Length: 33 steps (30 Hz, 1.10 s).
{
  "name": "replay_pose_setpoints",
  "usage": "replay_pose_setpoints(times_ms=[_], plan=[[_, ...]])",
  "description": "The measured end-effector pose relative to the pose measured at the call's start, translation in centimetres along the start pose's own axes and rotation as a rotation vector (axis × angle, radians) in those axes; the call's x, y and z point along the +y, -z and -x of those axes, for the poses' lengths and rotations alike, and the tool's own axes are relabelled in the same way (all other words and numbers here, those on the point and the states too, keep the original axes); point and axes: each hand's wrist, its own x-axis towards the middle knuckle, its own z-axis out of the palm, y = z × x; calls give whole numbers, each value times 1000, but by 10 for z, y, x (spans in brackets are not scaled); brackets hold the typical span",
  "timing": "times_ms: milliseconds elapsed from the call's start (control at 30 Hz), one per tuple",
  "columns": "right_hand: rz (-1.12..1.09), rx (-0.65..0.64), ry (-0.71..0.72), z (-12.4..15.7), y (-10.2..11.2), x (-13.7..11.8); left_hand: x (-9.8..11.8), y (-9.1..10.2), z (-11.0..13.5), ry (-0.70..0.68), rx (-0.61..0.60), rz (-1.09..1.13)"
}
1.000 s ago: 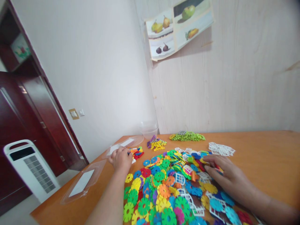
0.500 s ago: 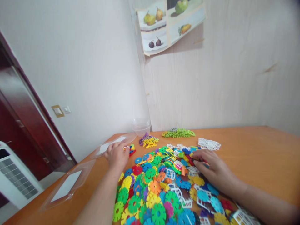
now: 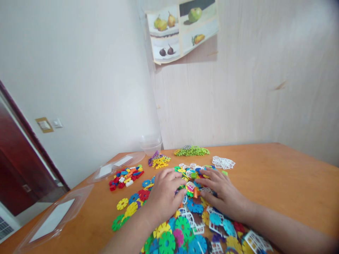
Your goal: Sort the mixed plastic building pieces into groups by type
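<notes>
A wide heap of flat notched plastic discs in many colours, such as a green disc (image 3: 166, 242), lies before me. White plastic window pieces (image 3: 191, 218) and a few bricks, among them an orange brick (image 3: 195, 192), are mixed in. My left hand (image 3: 166, 188) rests over the heap's middle, fingers stretched out and slightly apart. Facing it from the right, my right hand (image 3: 224, 192) touches the heap with its fingers spread. Neither hand shows a piece in its grasp; what lies under the palms is hidden.
Behind the heap lie sorted piles: bricks (image 3: 124, 178), purple and yellow pieces (image 3: 160, 161), green pieces (image 3: 192, 151) and white window pieces (image 3: 222, 162). A clear bowl (image 3: 150, 144) stands near the wall. Transparent lids with white labels (image 3: 53, 220) line the table's left side.
My left hand has come from the brick pile at the left back to the middle of the heap, uncovering the bricks. My right hand has spread its fingers. The view has shifted slightly right.
</notes>
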Motion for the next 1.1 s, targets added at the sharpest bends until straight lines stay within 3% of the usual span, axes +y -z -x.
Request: replay_pose_setpoints(times_ms=[167,600,933,1100], plan=[[-2,-63,53,-1,0,-1,16,-9,3,-19,-60,16],[-58,19,140,-2,2,-6,21,-16,4,-24,-110,26],[-103,9,135,0,-1,-3,22,-17,4,-41,-92,45],[-163,52,56,3,-5,1,18,-11,1,1,-51,66]])
